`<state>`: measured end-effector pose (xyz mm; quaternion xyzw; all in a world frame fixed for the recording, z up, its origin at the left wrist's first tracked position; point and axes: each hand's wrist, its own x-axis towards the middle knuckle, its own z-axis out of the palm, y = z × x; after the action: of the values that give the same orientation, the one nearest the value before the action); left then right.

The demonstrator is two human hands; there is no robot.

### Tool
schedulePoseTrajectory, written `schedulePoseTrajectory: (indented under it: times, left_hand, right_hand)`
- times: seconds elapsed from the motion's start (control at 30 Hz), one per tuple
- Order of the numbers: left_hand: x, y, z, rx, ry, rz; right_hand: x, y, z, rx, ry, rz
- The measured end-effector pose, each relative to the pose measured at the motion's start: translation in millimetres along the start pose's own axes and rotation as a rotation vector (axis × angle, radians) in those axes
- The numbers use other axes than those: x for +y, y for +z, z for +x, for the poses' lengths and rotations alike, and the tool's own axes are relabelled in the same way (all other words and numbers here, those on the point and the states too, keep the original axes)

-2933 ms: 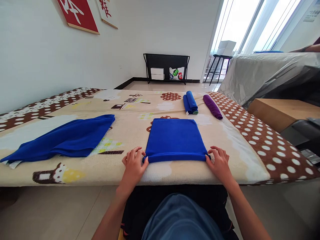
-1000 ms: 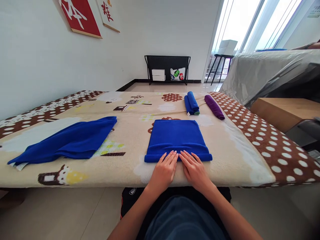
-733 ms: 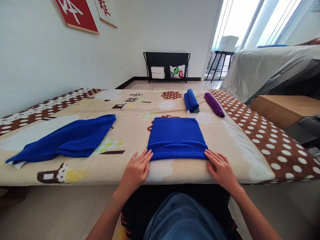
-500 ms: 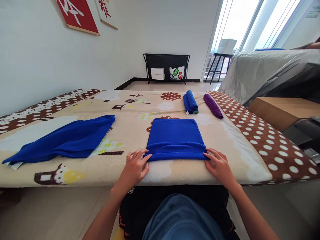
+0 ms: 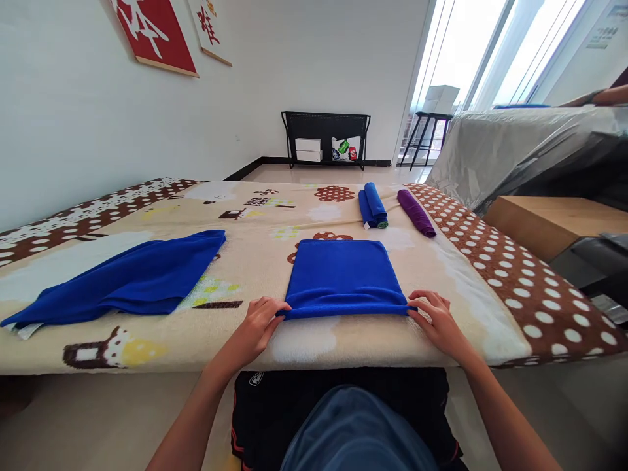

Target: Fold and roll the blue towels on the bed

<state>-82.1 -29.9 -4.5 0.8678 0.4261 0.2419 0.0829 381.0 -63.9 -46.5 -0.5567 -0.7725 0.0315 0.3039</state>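
Note:
A blue towel (image 5: 343, 268) lies flat in front of me, its near edge rolled or folded into a narrow band. My left hand (image 5: 260, 326) pinches the left end of that band between thumb and fingers. At the opposite end, my right hand (image 5: 434, 320) pinches the right corner the same way. The band is stretched straight between both hands, with small wrinkles just behind it. Farther left rests a second blue towel (image 5: 132, 275), loosely spread and creased, with a white tag at its near left corner.
Beyond the towel, rolled blue towels (image 5: 373, 206) lie beside a rolled purple towel (image 5: 416, 212). A patterned blanket (image 5: 265, 255) covers the bed. At right are a wooden box (image 5: 554, 222) and a plastic-covered surface (image 5: 530, 131), where another person's arm (image 5: 601, 98) shows.
My fingers have gone from lying on the near fold to pinching its two ends. The near band is now narrower and pulled tight. The camera view has tilted slightly.

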Motion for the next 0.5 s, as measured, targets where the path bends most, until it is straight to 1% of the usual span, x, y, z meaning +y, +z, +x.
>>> schedulePoseTrajectory:
  times: [0.1,0.13,0.17,0.2,0.27,0.3,0.33,0.37,0.43,0.5]
  left_hand:
    - [5,-8,-6,-0.055,-0.034,-0.035]
    - [6,-7,-7,-0.076,-0.037,-0.018]
    - [9,-5,-7,-0.081,-0.040,0.020]
    - [12,0,-7,-0.060,-0.047,0.078]
    - [23,14,-3,0.047,-0.067,0.224]
    - [32,23,1,0.107,-0.055,0.285]
    - [42,33,6,0.152,-0.017,0.324]
    - [53,43,11,0.175,0.046,0.338]
    - [75,62,23,0.170,0.205,0.305]
    - [89,74,34,0.134,0.323,0.257]
  right_hand:
    - [-6,-4,-7,-0.084,0.016,0.026]
    - [-10,-3,-8,-0.083,0.025,0.005]
    - [-14,-1,-8,-0.055,0.037,-0.031]
    - [-20,3,-8,0.002,0.052,-0.079]
    - [-36,14,-4,0.157,0.066,-0.173]
    - [-47,20,-2,0.220,0.046,-0.199]
    - [-59,28,2,0.255,0.000,-0.202]
    - [-72,36,5,0.256,-0.065,-0.184]
    - [-96,51,12,0.191,-0.215,-0.117]
    - [-112,62,17,0.119,-0.315,-0.067]
